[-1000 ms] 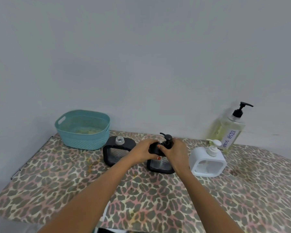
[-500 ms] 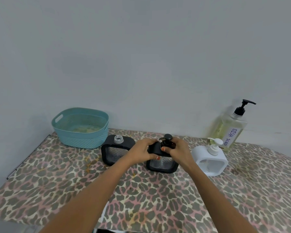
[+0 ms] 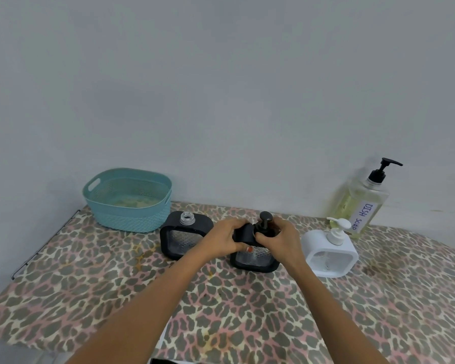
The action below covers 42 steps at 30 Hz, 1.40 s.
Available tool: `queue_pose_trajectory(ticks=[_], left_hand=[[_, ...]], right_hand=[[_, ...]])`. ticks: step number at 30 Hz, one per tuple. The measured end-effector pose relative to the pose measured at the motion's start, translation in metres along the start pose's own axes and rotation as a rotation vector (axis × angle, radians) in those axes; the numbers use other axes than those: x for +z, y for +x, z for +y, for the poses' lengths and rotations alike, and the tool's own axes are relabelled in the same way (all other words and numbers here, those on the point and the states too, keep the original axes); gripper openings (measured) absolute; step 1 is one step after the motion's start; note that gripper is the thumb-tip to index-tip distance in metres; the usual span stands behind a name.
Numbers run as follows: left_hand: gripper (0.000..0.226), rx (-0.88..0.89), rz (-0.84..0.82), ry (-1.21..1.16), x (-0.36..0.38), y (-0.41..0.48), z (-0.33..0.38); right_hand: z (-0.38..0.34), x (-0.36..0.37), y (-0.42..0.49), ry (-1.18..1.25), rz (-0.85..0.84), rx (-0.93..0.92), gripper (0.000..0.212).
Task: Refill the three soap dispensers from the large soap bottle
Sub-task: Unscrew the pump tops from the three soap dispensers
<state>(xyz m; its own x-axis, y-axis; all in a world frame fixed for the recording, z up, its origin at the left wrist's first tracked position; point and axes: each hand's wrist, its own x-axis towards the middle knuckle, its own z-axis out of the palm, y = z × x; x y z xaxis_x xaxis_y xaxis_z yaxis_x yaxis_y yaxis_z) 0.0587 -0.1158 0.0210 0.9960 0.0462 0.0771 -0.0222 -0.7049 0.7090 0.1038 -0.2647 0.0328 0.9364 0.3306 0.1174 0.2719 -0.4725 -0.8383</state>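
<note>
Soap dispensers, left to right | teal basket (image 3: 128, 203), contents unclear | black dispenser (image 3: 185, 237), neck uncapped | left hand (image 3: 222, 239) grips middle black dispenser (image 3: 255, 260), top hidden | right hand (image 3: 280, 239) closes on its pump (image 3: 265, 222) | white dispenser (image 3: 330, 252) | large soap bottle (image 3: 363, 203) against wall.

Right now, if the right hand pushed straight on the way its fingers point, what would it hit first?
The right hand points leftward, so after the pump it holds, it would probably meet the left hand; depth is unclear.
</note>
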Motion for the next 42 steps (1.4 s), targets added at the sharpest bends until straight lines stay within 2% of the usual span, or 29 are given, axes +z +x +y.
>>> queue_pose_trajectory(ticks=[5,9,14,19,25,29,34,38,42], left_hand=[[0.055,0.001,0.003,-0.01,0.0,0.0,-0.002],[0.054,-0.003,0.002,-0.025,0.001,0.0,-0.003],[0.065,-0.033,-0.006,-0.033,0.001,0.0,-0.004],[0.06,-0.024,-0.007,-0.048,0.001,0.0,-0.002],[0.055,-0.004,0.0,-0.059,0.0,-0.001,-0.001],[0.06,-0.015,0.002,-0.071,0.001,-0.001,-0.002],[0.056,-0.002,0.008,-0.061,0.001,-0.001,-0.001],[0.057,0.002,0.007,-0.059,0.001,-0.002,-0.001],[0.055,0.01,0.014,-0.046,0.001,-0.003,-0.001]], right_hand=[[0.0,0.008,-0.001,0.034,-0.017,-0.004,0.025],[0.003,0.014,-0.001,-0.08,0.134,-0.025,0.045],[0.001,0.01,-0.004,0.022,0.105,-0.005,0.035],[0.002,0.007,-0.007,0.112,0.032,-0.007,0.033],[0.001,0.015,-0.002,-0.036,0.161,-0.022,0.051],[-0.002,0.013,-0.006,0.048,0.114,-0.004,0.04],[-0.004,0.008,-0.009,0.108,0.026,0.006,0.046],[-0.002,0.011,-0.009,0.057,0.105,-0.015,0.049],[-0.005,0.006,-0.011,0.047,0.11,-0.023,0.035]])
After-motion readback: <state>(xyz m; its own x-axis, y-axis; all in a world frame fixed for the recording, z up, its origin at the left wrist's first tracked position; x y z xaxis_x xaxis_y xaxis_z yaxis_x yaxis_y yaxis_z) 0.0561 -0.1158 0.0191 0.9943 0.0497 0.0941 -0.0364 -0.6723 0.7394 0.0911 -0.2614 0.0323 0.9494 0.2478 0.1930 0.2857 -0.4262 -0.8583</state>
